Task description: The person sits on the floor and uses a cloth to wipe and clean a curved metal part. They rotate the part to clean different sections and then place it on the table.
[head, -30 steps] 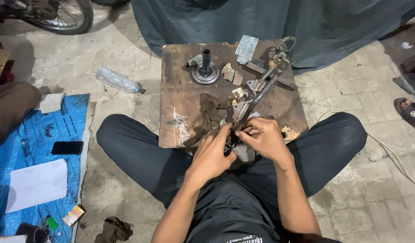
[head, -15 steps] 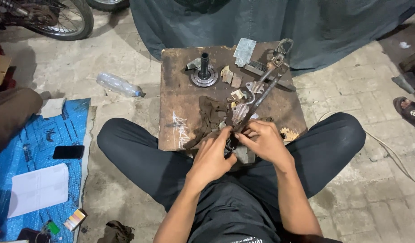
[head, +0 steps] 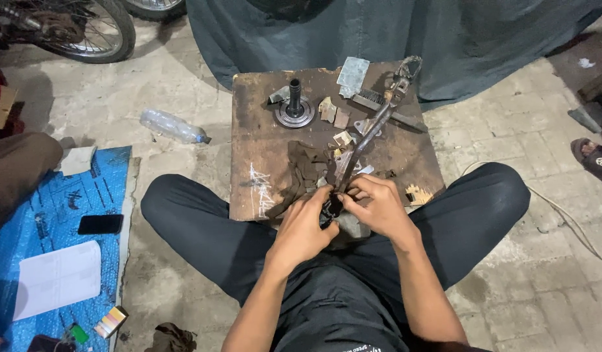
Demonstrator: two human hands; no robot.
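Note:
I sit cross-legged on the floor before a low, stained wooden board [head: 262, 150]. A long grey metal lever part [head: 373, 127] runs from the board's far right corner down to my hands. My left hand [head: 304, 225] and my right hand [head: 376, 205] both close around its dark near end, at the board's front edge over my lap. A dirty brown rag [head: 301, 171] lies just left of the part. Farther back stand a round metal hub with an upright shaft [head: 294, 107] and several small metal pieces [head: 333, 112].
A clear plastic bottle [head: 172, 126] lies left of the board. A blue mat [head: 53, 215] on the left holds a black phone [head: 100, 223] and white paper [head: 56, 279]. A motorcycle wheel [head: 86, 29] is top left, a dark tarp [head: 392, 32] behind, a sandalled foot [head: 594, 156] at right.
My hands stay on the near end of the metal part, with only small finger shifts. The view has drifted slightly.

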